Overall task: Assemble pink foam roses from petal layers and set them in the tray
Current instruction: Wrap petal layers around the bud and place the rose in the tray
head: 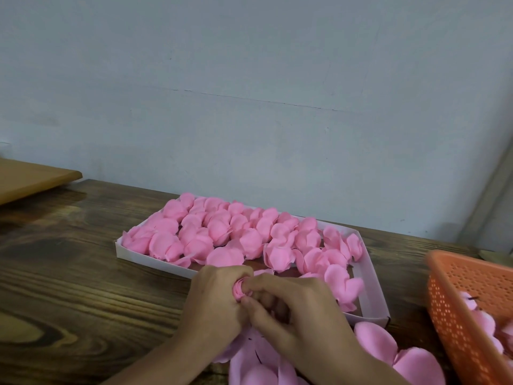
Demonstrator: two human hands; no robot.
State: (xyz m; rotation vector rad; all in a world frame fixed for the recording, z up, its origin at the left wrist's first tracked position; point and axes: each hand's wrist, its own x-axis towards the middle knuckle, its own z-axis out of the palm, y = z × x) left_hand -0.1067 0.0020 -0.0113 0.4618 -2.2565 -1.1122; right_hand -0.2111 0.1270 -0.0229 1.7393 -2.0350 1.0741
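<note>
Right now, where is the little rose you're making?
In the head view, the little rose is low and centre, pinched between the left hand and the right hand, just in front of the near rim of the white tray.

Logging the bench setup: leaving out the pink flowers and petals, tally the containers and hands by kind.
White tray: 1
Orange basket: 1
Hands: 2, the left hand and right hand gripping one rose bud
Total: 4

Craft workbench, wooden table (83, 273), tray (372, 276) of foam roses (222, 232)
</note>
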